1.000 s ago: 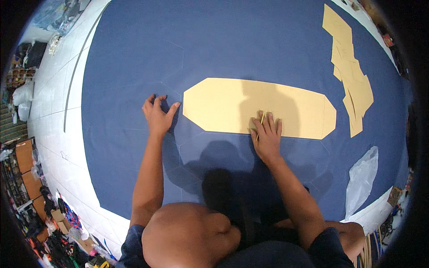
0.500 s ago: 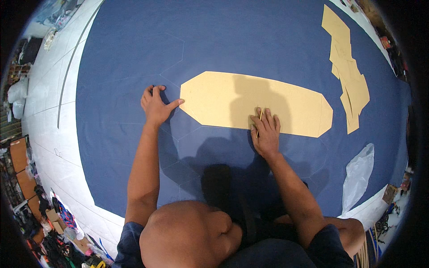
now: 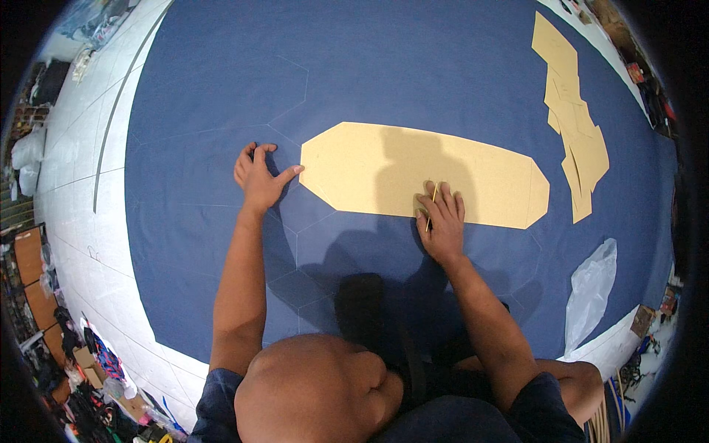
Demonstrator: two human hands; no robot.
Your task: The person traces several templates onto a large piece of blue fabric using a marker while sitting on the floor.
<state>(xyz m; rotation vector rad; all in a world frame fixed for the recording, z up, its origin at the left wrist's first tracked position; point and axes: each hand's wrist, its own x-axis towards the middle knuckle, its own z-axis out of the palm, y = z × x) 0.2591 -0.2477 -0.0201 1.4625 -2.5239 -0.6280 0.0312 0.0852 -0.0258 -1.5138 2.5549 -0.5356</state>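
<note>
A long tan card template (image 3: 340, 166) with angled ends lies flat on dark blue fabric (image 3: 207, 88). My left hand (image 3: 258, 177) rests at its left end. The thumb reaches the card's edge, while the other fingers are spread and slightly bent on the cloth. Over the card's near edge, right of its middle, lies my right hand (image 3: 445, 225). A thin yellowish pencil-like stick (image 3: 430, 208) is held among its fingers, partly hidden by them. Faint pale outlines of angular shapes are drawn on the fabric around the card.
Several more tan card pieces (image 3: 576, 122) overlap in a row at the far right. A crumpled clear plastic bag (image 3: 592, 284) lies nearer on that side. White surface (image 3: 85, 177) borders the fabric on the left, with a dark curved line on it. Clutter crowds both outer sides.
</note>
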